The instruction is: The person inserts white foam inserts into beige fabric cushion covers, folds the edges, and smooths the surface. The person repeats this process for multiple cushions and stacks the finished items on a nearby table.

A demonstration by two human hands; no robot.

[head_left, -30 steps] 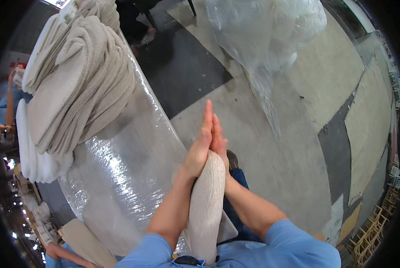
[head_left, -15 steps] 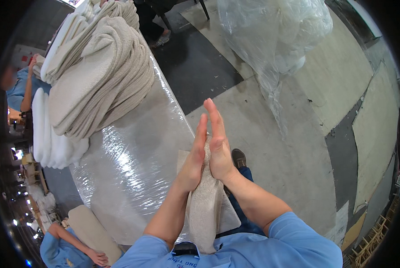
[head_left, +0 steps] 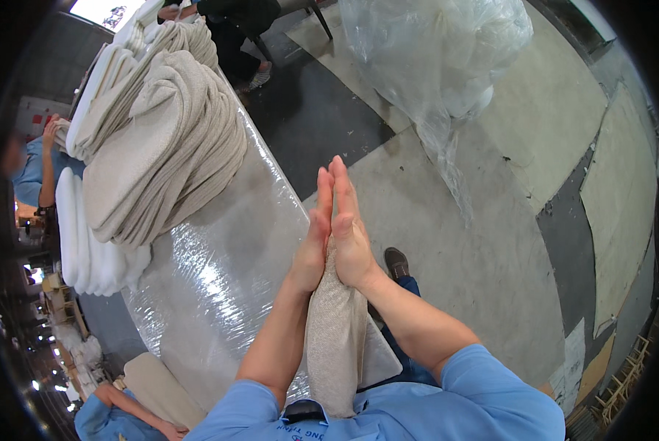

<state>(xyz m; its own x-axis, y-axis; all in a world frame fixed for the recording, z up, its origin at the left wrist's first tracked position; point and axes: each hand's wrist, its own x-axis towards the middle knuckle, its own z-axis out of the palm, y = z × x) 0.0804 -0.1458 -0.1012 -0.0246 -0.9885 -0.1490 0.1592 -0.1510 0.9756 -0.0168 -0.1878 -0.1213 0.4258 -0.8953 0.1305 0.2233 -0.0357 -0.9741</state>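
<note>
Pressed flat between both palms, the beige fabric piece [head_left: 335, 331] is pinched only at its top, with the left hand [head_left: 311, 246] and right hand [head_left: 350, 235] held fingers-straight together while the rest hangs toward the person's chest. Such an open-palm hold could let the cloth slide out and drop if the pressure eases. It looks coarse, speckled and limp, beside the plastic-wrapped table [head_left: 219, 279].

Matt beige cloth cover [head_left: 335, 338]; glossy plastic-wrapped table [head_left: 219, 272].
</note>
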